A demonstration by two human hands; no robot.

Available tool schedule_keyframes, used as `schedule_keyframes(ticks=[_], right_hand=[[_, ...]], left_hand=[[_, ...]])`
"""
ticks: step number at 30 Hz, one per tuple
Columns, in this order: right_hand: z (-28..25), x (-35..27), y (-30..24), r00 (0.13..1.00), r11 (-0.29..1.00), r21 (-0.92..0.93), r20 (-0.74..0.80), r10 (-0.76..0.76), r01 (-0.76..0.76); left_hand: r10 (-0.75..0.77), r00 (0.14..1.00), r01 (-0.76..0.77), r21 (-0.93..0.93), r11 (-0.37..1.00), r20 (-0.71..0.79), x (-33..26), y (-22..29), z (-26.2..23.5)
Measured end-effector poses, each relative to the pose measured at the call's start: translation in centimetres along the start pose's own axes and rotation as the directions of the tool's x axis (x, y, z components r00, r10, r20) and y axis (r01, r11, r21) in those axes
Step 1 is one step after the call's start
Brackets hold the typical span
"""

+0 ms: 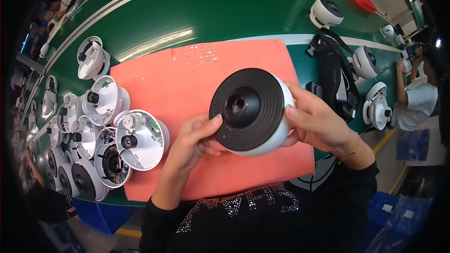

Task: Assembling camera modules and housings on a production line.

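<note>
held up between both hands over the near right part of a salmon-pink mat (178,84): a round white camera housing (251,111) with a ribbed black front ring, tilted so the dark centre opening faced upward and left. left hand (194,138) clamped on the housing's near left rim, thumb pressed flat on the black ring, fingers curled beneath. right hand (316,124) closed around the white right side, fingertips touching the shell's edge, thin bracelet at the wrist. mat spread on a green work surface (211,14), with a patch of tiny screws (197,56) near its far edge. crowded at the left of the mat, touching and overlapping: open white housing halves (136,138) showing small black parts inside, plus several black-fronted ones stacked nearer. black strap bundle (335,77) just right of the mat. more finished white domes (326,13) lined up farther right. another person in a white shirt (415,100) stood at the far right.
</note>
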State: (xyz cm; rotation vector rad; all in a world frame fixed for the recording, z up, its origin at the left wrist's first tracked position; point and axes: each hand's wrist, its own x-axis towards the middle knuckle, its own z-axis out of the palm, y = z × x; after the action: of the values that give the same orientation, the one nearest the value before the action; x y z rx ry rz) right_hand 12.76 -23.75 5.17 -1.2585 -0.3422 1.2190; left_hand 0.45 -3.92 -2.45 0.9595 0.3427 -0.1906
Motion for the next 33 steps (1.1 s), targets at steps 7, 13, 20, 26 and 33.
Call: schedule_keyframes(ticks=[7,13,20,26,33], right_hand=[[0.6,0.2,1.7,0.971,0.931,-0.283,0.005,-0.239,0.231],[0.5,-1.7,4.5,0.920,0.776,-0.513,0.080,-0.383,0.368],[0.7,-2.5,6.8,0.846,0.597,-0.680,0.063,-0.530,0.425],[0.4,-1.9,4.9,0.807,0.579,-0.596,0.221,-0.547,0.556],[0.7,-2.3,4.0,0.910,0.876,-0.246,0.103,-0.402,0.415]], left_hand=[[0.042,0.999,-0.040,0.075,0.996,-0.016,-0.4,0.0,0.5],[0.410,0.911,-0.376,0.316,0.871,-0.043,-2.4,-2.0,1.1],[0.494,0.864,-0.487,0.416,0.768,0.100,-2.0,-2.5,0.1],[0.516,0.844,-0.521,0.453,0.723,0.148,-2.0,-2.7,0.1],[0.645,0.753,-0.546,0.670,0.503,0.131,-2.2,-2.8,0.6]])
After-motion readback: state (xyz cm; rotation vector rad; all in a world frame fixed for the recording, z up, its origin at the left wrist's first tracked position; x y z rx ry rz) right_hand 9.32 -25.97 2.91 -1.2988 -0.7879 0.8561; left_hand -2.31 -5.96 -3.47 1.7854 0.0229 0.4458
